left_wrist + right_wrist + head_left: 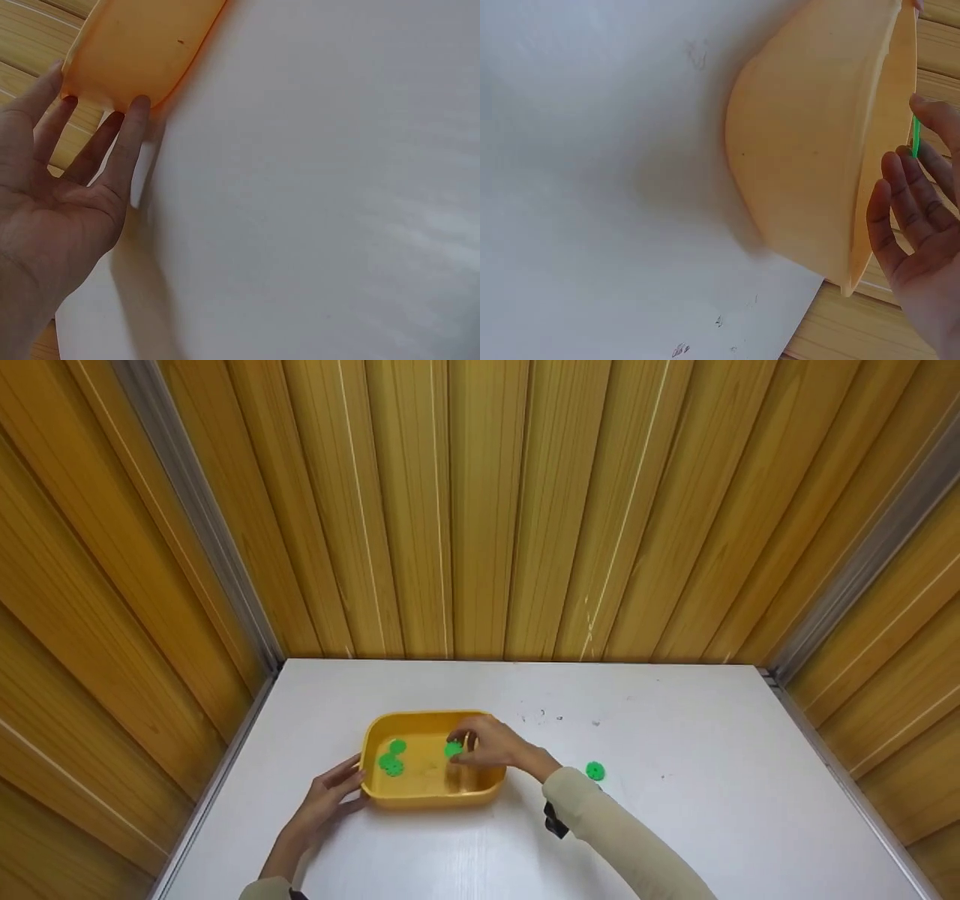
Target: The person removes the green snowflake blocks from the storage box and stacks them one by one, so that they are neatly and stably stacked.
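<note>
A yellow plastic basin [420, 802] stands on the white table, with three green notched discs [397, 746] lying together in its left half. My right hand [487, 742] reaches over the basin's right side and pinches another green notched disc [453, 748] between thumb and fingers. In the right wrist view that disc [916, 136] shows edge-on as a thin green strip near the basin rim. At the basin's left end, my left hand [326, 801] touches the wall and rim with spread, fairly straight fingers [133, 139].
One more green notched disc [595, 771] lies on the white table [712, 810] to the right, beyond the right forearm. Small dark marks [559, 718] dot the tabletop behind the basin. Wood-patterned panels [480, 510] enclose the table at the back and sides.
</note>
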`<state>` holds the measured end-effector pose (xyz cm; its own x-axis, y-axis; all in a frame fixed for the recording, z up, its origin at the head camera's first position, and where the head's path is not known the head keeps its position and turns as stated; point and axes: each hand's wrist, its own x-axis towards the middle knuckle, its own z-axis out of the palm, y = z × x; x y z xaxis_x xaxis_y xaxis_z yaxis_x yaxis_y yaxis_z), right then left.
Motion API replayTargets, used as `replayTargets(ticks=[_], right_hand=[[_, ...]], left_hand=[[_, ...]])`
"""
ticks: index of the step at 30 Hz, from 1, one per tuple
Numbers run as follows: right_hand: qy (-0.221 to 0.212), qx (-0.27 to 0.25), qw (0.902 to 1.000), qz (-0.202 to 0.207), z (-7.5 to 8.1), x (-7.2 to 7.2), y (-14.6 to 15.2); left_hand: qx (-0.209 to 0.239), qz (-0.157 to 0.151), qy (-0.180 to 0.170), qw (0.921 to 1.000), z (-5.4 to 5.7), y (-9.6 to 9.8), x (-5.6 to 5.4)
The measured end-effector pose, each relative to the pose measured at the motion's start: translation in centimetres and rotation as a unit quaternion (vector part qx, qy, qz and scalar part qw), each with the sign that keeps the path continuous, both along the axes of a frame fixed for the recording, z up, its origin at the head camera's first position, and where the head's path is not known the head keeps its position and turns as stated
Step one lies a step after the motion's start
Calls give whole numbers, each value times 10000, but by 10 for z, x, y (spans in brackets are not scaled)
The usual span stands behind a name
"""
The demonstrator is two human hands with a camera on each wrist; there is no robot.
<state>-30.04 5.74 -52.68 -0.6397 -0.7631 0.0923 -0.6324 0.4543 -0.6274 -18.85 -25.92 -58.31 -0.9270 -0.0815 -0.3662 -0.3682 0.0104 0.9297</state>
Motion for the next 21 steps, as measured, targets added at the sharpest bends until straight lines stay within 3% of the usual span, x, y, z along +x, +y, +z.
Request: replayTargets(ticks=[8, 21], right_hand=[[340, -374, 9987, 99, 3, -1, 24], [467, -770, 9950, -435, 5, -4, 77]], left_hand=[[-103, -3, 88, 9999, -1, -1, -4], [-123, -132, 95, 9998, 3, -9, -9]])
